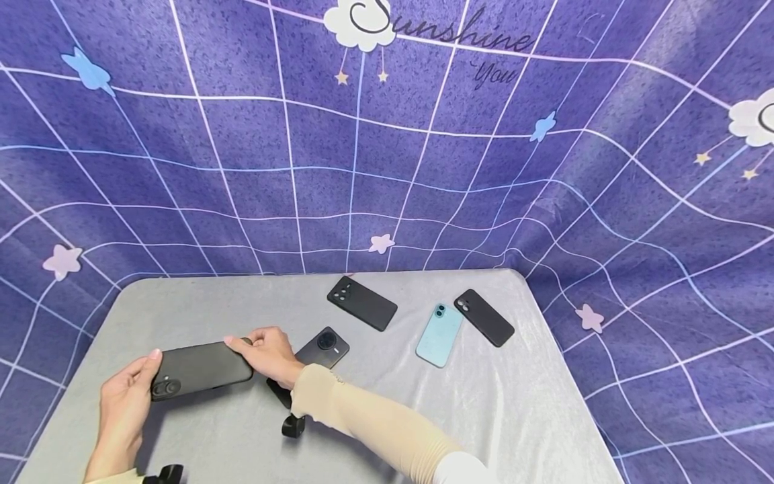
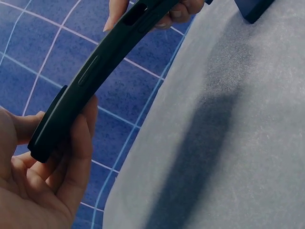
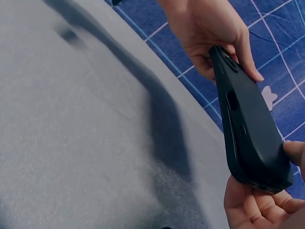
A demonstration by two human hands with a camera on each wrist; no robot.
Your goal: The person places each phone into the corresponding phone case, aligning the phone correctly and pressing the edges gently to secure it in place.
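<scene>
Both hands hold a black phone case (image 1: 204,368) raised above the left part of the table, its back with the camera opening facing up. My left hand (image 1: 123,402) pinches the camera end, thumb on the back and fingers underneath. The right hand (image 1: 273,354) grips the opposite end the same way. Seen from the side in the left wrist view, the case (image 2: 90,78) looks slightly bowed. In the right wrist view, a gap runs along the edge of the case (image 3: 255,126), with a second dark layer beneath its back. The underside is hidden.
A dark phone with a round camera (image 1: 326,346) lies beside the right wrist, partly covered by it. Farther back is a black phone case (image 1: 363,304). On the right lie a light blue phone (image 1: 439,336) and another black case (image 1: 485,318). A purple curtain (image 1: 314,134) borders the grey table (image 1: 544,417).
</scene>
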